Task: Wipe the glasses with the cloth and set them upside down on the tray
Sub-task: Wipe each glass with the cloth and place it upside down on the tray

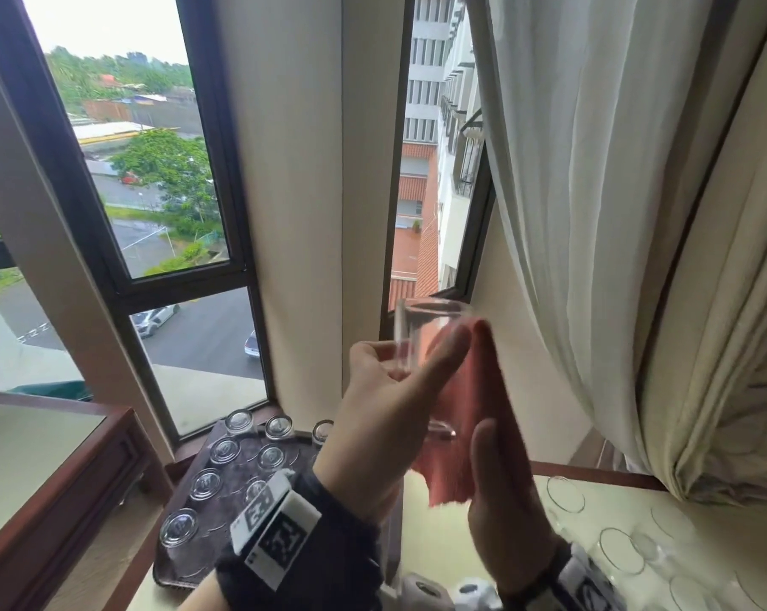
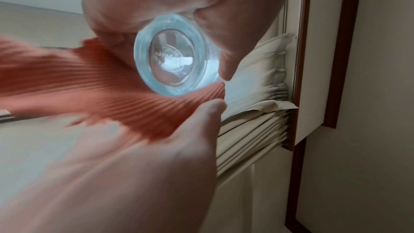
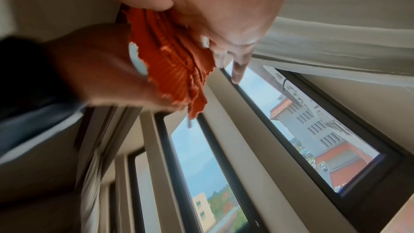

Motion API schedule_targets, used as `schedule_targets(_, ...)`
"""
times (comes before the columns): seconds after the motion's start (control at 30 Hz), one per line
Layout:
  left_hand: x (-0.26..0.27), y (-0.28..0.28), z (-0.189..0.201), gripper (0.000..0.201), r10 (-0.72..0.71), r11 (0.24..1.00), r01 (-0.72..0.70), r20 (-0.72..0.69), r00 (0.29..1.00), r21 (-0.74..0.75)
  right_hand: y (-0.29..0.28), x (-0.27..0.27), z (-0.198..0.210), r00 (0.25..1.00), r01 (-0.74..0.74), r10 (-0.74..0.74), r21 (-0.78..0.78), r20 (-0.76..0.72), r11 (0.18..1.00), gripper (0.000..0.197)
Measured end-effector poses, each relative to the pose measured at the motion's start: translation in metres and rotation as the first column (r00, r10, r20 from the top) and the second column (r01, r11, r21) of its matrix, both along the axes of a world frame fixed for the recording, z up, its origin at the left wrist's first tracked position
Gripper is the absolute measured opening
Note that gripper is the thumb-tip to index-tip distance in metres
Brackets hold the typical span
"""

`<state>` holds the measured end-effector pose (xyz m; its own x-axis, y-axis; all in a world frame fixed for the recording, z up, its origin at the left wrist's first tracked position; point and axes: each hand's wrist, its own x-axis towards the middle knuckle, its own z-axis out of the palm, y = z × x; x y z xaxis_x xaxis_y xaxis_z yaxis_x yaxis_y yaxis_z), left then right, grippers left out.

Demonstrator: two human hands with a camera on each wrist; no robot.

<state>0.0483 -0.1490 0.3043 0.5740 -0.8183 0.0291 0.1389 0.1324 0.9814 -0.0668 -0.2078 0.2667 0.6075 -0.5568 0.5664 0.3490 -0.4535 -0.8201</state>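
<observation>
Clear tumbler glass [image 1: 421, 346], smooth straight wall, thick round base, held raised at chest height before the window frame [image 1: 236, 240], rim uppermost and slightly tilted. Left hand [image 1: 386, 390] curled round the lower wall, thumb laid up along the near side; from the left wrist view the heavy base [image 2: 172, 56] faces the lens, ringed and bluish, with fingers [image 2: 224, 42] wrapped over the side. Cloth [image 1: 465, 412], salmon-pink, fine ribbed weave, frayed wavy edge, draped against the far side of the glass and hanging below it; blurred in places. Right hand [image 1: 505, 500] under and behind the cloth, thumb upright, fabric bunched between thumb and fingers in the right wrist view [image 3: 174, 63]; grip closed on the cloth, pressed to the glass. Tray [image 1: 170, 571], dark, rectangular with a raised rim, on the lower ledge by the window corner, well below the held glass; inverted glasses [image 1: 205, 482] standing on it in rows, thick bases up, partly hidden by the left wrist band [image 1: 280, 531]. Upright glasses [image 1: 622, 551] on the pale tabletop [image 1: 725, 522] at lower right, rims showing as faint circles. White curtain [image 1: 593, 191], folded and gathered, hanging close on the right of the cloth. Wooden cabinet edge [image 1: 64, 500] at left.
</observation>
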Motion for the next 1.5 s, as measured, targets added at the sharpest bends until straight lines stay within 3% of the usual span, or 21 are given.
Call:
schedule_targets(0.13,-0.020,0.003,-0.008,0.052,-0.135,0.991,0.135,-0.028,0.990,-0.023,-0.021,-0.001,0.024,0.997,0.031,-0.010,0.278,-0.078,0.960,0.067)
schedule_targets(0.2,-0.027,0.003,-0.004,0.041,-0.164,0.986,0.164,-0.007,0.986,-0.029,-0.022,0.003,0.030,0.996,0.078,-0.067,0.223,-0.053,0.972,0.080)
schedule_targets(0.27,-0.022,0.000,-0.002,0.044,-0.101,0.995,0.100,-0.028,0.994,-0.027,-0.013,0.009,0.029,0.992,0.108,-0.107,-0.019,0.061,0.994,0.080)
schedule_targets(0.37,-0.004,-0.003,-0.003,0.065,0.038,0.999,-0.038,-0.057,0.998,0.011,0.003,0.012,0.002,0.997,0.069,-0.062,-0.269,0.035,0.961,0.065)
schedule_targets(0.47,0.009,-0.001,0.001,0.050,0.070,0.997,-0.073,-0.070,0.995,-0.035,0.010,0.007,-0.023,0.997,0.074,-0.072,-0.179,0.020,0.981,0.054)
schedule_targets(0.53,0.009,0.001,0.001,0.043,0.038,0.998,-0.040,-0.047,0.998,-0.056,0.011,0.009,-0.025,0.997,0.066,-0.063,-0.081,0.048,0.995,0.056)
schedule_targets(0.7,-0.011,-0.002,-0.008,0.047,-0.075,0.993,0.077,0.025,0.997,-0.089,-0.004,0.010,0.023,0.992,-0.039,0.018,0.163,0.129,0.986,0.042)
schedule_targets(0.73,-0.014,-0.003,-0.009,0.045,-0.077,0.993,0.081,0.046,0.996,-0.089,-0.009,0.007,0.024,0.993,-0.031,0.009,0.189,0.120,0.981,0.043)
schedule_targets(0.77,-0.017,-0.004,-0.008,0.042,-0.076,0.993,0.081,0.054,0.996,-0.087,-0.012,0.010,0.029,0.981,0.093,-0.125,0.211,0.146,0.973,0.039)
schedule_targets(0.8,-0.016,-0.006,-0.009,0.042,-0.076,0.994,0.080,0.052,0.996,-0.074,-0.018,0.015,0.032,0.976,0.161,-0.176,0.119,0.127,0.980,0.041)
schedule_targets(0.87,-0.010,-0.010,-0.006,0.053,-0.021,0.999,0.021,0.020,1.000,-0.032,-0.012,0.021,0.032,0.989,0.063,-0.062,0.003,0.131,0.998,0.048)
schedule_targets(0.93,0.001,-0.014,-0.005,0.063,0.057,0.998,-0.057,-0.028,0.998,-0.010,-0.004,0.022,0.014,0.996,0.053,-0.038,-0.190,0.086,0.980,0.049)
schedule_targets(0.97,0.007,-0.014,-0.002,0.062,0.095,0.995,-0.096,-0.042,0.995,-0.022,0.000,0.021,0.006,0.998,0.040,-0.027,-0.209,0.062,0.977,0.048)
schedule_targets(1.03,0.017,-0.013,0.003,0.053,0.129,0.989,-0.132,-0.058,0.990,-0.062,0.005,0.018,-0.012,1.000,0.021,-0.020,-0.040,0.018,0.999,0.047)
schedule_targets(1.07,0.019,-0.012,0.006,0.049,0.121,0.989,-0.126,-0.057,0.991,-0.083,0.006,0.015,-0.017,1.000,0.000,0.000,0.090,-0.003,0.996,0.054)
schedule_targets(1.17,0.010,-0.009,0.006,0.050,0.058,0.991,-0.063,-0.042,0.997,-0.122,0.000,0.014,-0.007,0.990,0.005,0.039,0.319,-0.133,0.948,0.112)
schedule_targets(1.2,0.006,-0.009,0.002,0.052,0.036,0.989,-0.040,-0.032,0.999,-0.139,-0.007,0.014,-0.002,0.989,-0.016,0.060,0.308,-0.133,0.951,0.112)
schedule_targets(1.27,-0.004,-0.010,-0.003,0.053,0.019,0.988,-0.015,0.024,1.000,-0.153,-0.023,0.017,0.008,0.994,-0.009,0.037,0.274,-0.098,0.962,0.076)
schedule_targets(1.33,-0.010,-0.012,-0.009,0.050,0.000,0.990,0.010,0.070,0.998,-0.142,-0.030,0.019,0.019,0.996,0.007,0.015,0.242,-0.090,0.970,0.073)
schedule_targets(1.43,-0.006,-0.018,-0.005,0.051,0.001,0.994,0.007,0.072,0.997,-0.107,-0.024,0.020,0.024,0.995,0.087,-0.088,0.016,0.045,0.996,0.057)
schedule_targets(1.5,0.004,-0.023,0.000,0.058,0.047,0.995,-0.046,0.016,0.999,-0.092,-0.013,0.016,0.014,0.999,0.023,-0.027,-0.080,-0.043,0.997,0.047)
